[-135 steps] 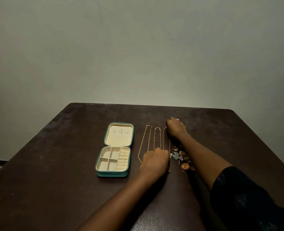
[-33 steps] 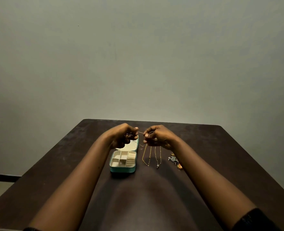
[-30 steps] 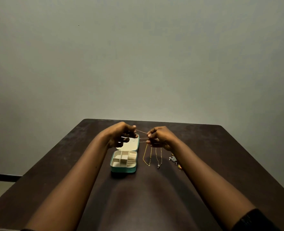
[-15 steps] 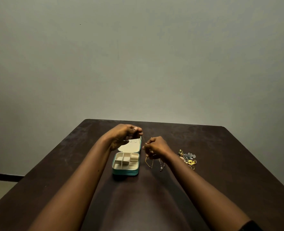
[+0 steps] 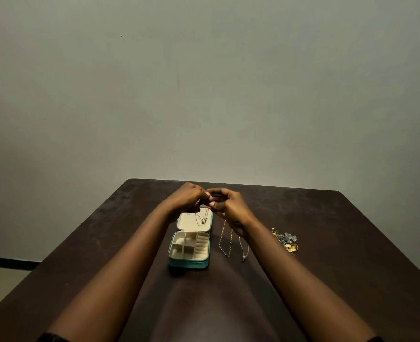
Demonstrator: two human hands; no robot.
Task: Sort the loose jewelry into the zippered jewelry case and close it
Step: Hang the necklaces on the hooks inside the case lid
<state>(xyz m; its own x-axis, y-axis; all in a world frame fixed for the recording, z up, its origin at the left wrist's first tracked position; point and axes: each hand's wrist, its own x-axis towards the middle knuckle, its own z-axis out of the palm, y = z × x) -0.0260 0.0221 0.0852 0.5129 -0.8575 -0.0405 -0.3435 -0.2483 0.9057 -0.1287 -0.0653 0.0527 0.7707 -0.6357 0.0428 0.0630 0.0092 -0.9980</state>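
A teal zippered jewelry case (image 5: pixel 188 264) lies open on the dark table, its cream tray of compartments toward me and its lid (image 5: pixel 186 222) lying back. My left hand (image 5: pixel 188 197) and right hand (image 5: pixel 225 202) meet above the far edge of the lid, both pinching a thin gold necklace (image 5: pixel 202 219) that hangs in loops over the lid's lining. Two more gold chains (image 5: pixel 226 240) lie straight on the table right of the case, partly under my right wrist. A small heap of earrings and rings (image 5: pixel 286 240) sits farther right.
The dark wooden table (image 5: pixel 339 280) ends at a plain grey wall close behind my hands. Its left edge drops to the floor with a dark skirting strip (image 5: pixel 6 262).
My hands have come together over the case lid, and the necklace now dangles in front of the lining. Earlier it was stretched between them.
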